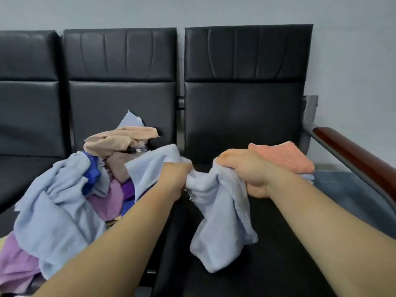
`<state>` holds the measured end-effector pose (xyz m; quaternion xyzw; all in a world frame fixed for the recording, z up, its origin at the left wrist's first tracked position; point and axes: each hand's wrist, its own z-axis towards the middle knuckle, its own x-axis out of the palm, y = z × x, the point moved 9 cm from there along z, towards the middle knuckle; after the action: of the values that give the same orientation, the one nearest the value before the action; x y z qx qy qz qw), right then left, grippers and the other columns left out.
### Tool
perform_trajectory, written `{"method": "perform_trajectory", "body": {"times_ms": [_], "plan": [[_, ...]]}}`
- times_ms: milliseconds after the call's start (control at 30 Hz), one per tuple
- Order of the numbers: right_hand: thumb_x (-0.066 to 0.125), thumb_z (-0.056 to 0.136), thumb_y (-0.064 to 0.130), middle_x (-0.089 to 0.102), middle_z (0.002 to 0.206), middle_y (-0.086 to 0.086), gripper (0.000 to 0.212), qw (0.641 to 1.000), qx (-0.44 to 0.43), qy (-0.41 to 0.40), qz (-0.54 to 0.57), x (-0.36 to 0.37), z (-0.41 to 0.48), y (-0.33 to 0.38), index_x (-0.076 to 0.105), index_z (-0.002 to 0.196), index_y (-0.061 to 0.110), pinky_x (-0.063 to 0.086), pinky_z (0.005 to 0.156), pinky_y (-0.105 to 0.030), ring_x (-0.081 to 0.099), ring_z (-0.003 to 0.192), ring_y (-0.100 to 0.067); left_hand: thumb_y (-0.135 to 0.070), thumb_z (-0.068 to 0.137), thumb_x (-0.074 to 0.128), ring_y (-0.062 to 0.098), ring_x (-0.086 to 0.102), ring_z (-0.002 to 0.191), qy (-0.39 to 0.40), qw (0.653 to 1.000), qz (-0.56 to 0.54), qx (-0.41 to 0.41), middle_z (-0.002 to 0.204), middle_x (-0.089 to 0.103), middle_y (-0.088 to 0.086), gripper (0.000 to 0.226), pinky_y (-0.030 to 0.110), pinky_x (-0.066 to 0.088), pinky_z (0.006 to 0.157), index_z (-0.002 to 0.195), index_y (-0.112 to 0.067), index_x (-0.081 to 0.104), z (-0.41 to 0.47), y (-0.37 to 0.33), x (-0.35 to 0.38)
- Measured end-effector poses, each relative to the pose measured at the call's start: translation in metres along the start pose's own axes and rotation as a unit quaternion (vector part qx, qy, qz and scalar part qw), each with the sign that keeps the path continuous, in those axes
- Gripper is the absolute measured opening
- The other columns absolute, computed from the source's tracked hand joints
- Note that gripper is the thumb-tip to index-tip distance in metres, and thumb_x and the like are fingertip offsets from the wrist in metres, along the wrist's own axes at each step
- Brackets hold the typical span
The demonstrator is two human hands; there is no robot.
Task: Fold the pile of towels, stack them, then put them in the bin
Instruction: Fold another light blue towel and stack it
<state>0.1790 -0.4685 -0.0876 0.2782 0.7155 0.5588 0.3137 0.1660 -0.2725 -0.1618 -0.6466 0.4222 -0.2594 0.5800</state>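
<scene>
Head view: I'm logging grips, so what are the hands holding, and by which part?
The left hand and right hand both grip one light blue towel by its bunched top edge; the rest hangs down.

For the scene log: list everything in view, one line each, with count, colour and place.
Held towel: one, light blue, hanging from both hands over the right seat.
Unfolded pile: one heap, light blue, lilac, purple, beige, brown and dark blue, on the middle seat.
Folded stack: one, orange towel on top, light blue beneath, on the right seat near the armrest.
Seats: three in view, black, in a row against the wall.
Armrest: one, reddish-brown, at the row's right end.
Wall: one, pale grey, behind the seats.
Left hand: one, grips the held towel, beside the pile.
Right hand: one, grips the held towel, in front of the folded stack.
</scene>
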Motion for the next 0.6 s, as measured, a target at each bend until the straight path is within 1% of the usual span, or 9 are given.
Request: {"method": "perform_trajectory", "body": {"times_ms": [67, 133, 200, 233, 333, 400, 467, 533, 600], "plan": [[0.065, 0.100, 0.020, 0.069, 0.093, -0.013, 0.016, 0.998, 0.013, -0.047, -0.033, -0.027, -0.009, -0.024, 0.071, 0.088, 0.011, 0.056, 0.093, -0.048, 0.065, 0.093, -0.025, -0.036, 0.082, 0.076, 0.028, 0.070, 0.092, 0.111, 0.986, 0.123, -0.005, 0.097, 0.069, 0.008, 0.036, 0.042, 0.061, 0.076, 0.105, -0.013, 0.061, -0.017, 0.007, 0.042], [0.065, 0.099, 0.020, 0.065, 0.092, -0.013, 0.015, 0.995, 0.032, -0.087, -0.042, -0.052, -0.014, -0.049, 0.067, 0.088, 0.009, 0.054, 0.089, -0.048, 0.061, 0.092, -0.027, -0.052, 0.081, 0.075, 0.025, 0.068, 0.090, 0.204, 0.965, 0.156, -0.052, 0.101, 0.067, 0.002, 0.043, 0.036, 0.059, 0.075, 0.109, -0.020, 0.066, -0.039, 0.022, 0.073], [0.064, 0.097, 0.016, 0.069, 0.096, -0.014, 0.014, 0.990, 0.052, -0.125, -0.028, -0.073, -0.016, -0.077, 0.064, 0.087, 0.006, 0.054, 0.092, -0.044, 0.065, 0.097, -0.027, -0.058, 0.087, 0.068, 0.023, 0.066, 0.099, 0.229, 0.958, 0.163, -0.063, 0.107, 0.062, -0.002, 0.035, 0.034, 0.054, 0.081, 0.107, -0.029, 0.066, -0.053, 0.034, 0.090], [0.062, 0.098, 0.013, 0.074, 0.100, -0.014, 0.014, 0.987, 0.060, -0.146, -0.013, -0.082, -0.017, -0.090, 0.067, 0.089, 0.004, 0.055, 0.098, -0.047, 0.069, 0.102, -0.029, -0.061, 0.087, 0.066, 0.023, 0.065, 0.102, 0.229, 0.958, 0.167, -0.049, 0.109, 0.060, -0.003, 0.034, 0.034, 0.052, 0.082, 0.106, -0.032, 0.065, -0.058, 0.038, 0.096], [0.062, 0.098, 0.013, 0.077, 0.105, -0.013, 0.014, 0.982, 0.072, -0.174, 0.017, -0.094, -0.018, -0.116, 0.075, 0.099, 0.009, 0.053, 0.105, -0.055, 0.071, 0.109, -0.031, -0.065, 0.074, 0.075, 0.012, 0.063, 0.102, 0.252, 0.949, 0.190, 0.022, 0.120, 0.057, -0.004, 0.064, 0.027, 0.051, 0.083, 0.124, -0.030, 0.055, -0.070, 0.051, 0.111], [0.069, 0.091, 0.024, 0.077, 0.099, -0.012, 0.018, 0.983, 0.075, -0.160, -0.040, -0.095, -0.020, -0.128, 0.074, 0.097, 0.007, 0.056, 0.099, -0.053, 0.072, 0.104, -0.031, -0.059, 0.075, 0.081, 0.008, 0.059, 0.111, 0.301, 0.910, 0.272, 0.085, 0.124, 0.053, -0.010, 0.076, 0.024, 0.048, 0.089, 0.136, -0.031, 0.045, -0.083, 0.054, 0.120], [0.074, 0.083, 0.032, 0.069, 0.087, -0.010, 0.023, 0.980, 0.095, -0.149, -0.091, -0.096, -0.026, -0.140, 0.063, 0.087, 0.012, 0.055, 0.080, -0.043, 0.067, 0.088, -0.027, -0.066, 0.070, 0.080, 0.009, 0.055, 0.110, 0.333, 0.857, 0.367, 0.142, 0.118, 0.050, -0.012, 0.075, 0.029, 0.049, 0.093, 0.127, -0.030, 0.047, -0.092, 0.060, 0.130], [0.077, 0.081, 0.037, 0.067, 0.099, -0.004, 0.033, 0.973, 0.138, -0.131, -0.132, -0.097, -0.034, -0.153, 0.057, 0.100, 0.018, 0.050, 0.076, -0.038, 0.066, 0.090, -0.021, -0.079, 0.066, 0.070, 0.015, 0.054, 0.107, 0.350, 0.805, 0.447, 0.170, 0.111, 0.052, -0.010, 0.070, 0.041, 0.049, 0.098, 0.110, -0.028, 0.050, -0.097, 0.070, 0.136], [0.081, 0.076, 0.044, 0.063, 0.113, -0.002, 0.056, 0.957, 0.180, -0.089, -0.211, -0.095, -0.042, -0.162, 0.050, 0.119, 0.024, 0.053, 0.078, -0.034, 0.064, 0.100, -0.018, -0.087, 0.069, 0.059, 0.022, 0.044, 0.130, 0.349, 0.740, 0.548, 0.176, 0.133, 0.048, -0.007, 0.084, 0.051, 0.037, 0.111, 0.128, -0.028, 0.047, -0.094, 0.085, 0.135]]}}
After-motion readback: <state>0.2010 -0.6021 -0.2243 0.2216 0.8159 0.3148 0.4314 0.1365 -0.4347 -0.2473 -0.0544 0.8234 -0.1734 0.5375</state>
